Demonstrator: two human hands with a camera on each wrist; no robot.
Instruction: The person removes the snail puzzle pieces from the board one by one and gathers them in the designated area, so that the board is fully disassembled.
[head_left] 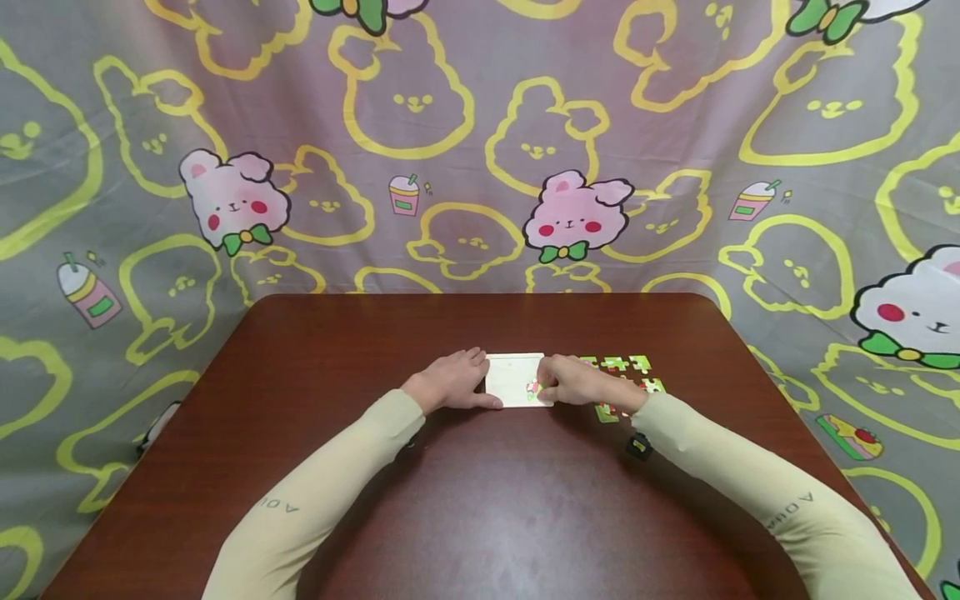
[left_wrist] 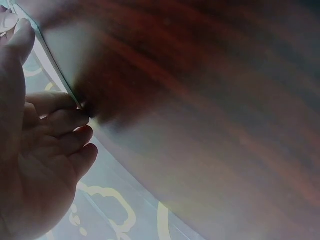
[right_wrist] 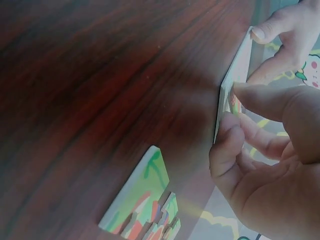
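Observation:
A shallow white puzzle tray [head_left: 512,383] lies flat on the table. My left hand [head_left: 456,381] holds its left side, the thumb at the near corner and the fingers along the edge toward the far corner. At the tray's right end, my right hand [head_left: 576,381] has its thumb and fingers bent together at a small colourful jigsaw piece [head_left: 533,387], which looks pinched. The right wrist view shows red and green of the piece [right_wrist: 235,103] beside the thumb; the fingers hide the rest. Whether other pieces lie under these fingers I cannot tell.
Several loose green-and-red jigsaw pieces [head_left: 615,364] lie right of the tray, partly behind my right hand and forearm. Some of these pieces [right_wrist: 142,200] show close up in the right wrist view. A patterned curtain [head_left: 465,167] hangs behind the brown table [head_left: 487,517].

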